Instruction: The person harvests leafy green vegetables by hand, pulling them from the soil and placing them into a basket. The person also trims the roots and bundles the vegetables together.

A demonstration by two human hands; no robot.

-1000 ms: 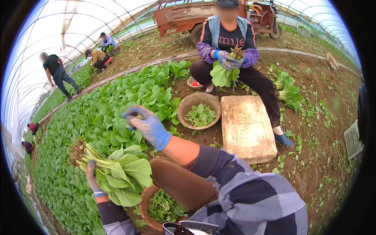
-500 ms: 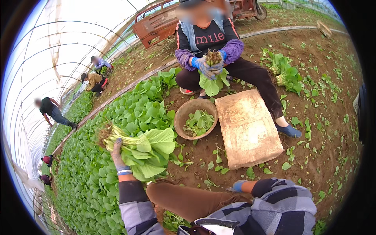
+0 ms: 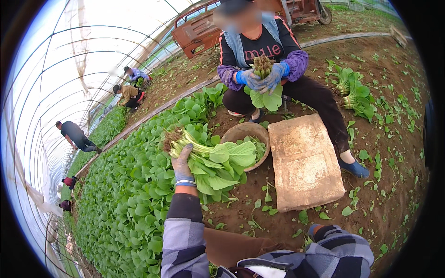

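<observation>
From afar I see green leaves (image 3: pixel 220 167) in the left hand (image 3: pixel 182 163), grey-black checked sleeve (image 3: pixel 185 238) behind it, tan box (image 3: pixel 306 162) rightward

Right hand (image 3: pixel 315 229): mostly hidden, grip unclear | bowl (image 3: pixel 238 132): partly behind greens (image 3: pixel 218 163) | co-worker's head (image 3: pixel 235 17): blurred | cart (image 3: pixel 196 35): cropped above

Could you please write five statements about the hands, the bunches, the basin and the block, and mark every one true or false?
1. The person's left hand holds a bunch of leafy greens. True.
2. The roots of this bunch point toward the picture's right. False: they point left.
3. The facing co-worker's gloved hands hold a second bunch with its roots upward. True.
4. The tan rectangular block lies to the left of the round basin. False: it lies to the right.
5. The person's right hand is apart from the bunch in the left, mostly hidden by the sleeve. True.
</observation>
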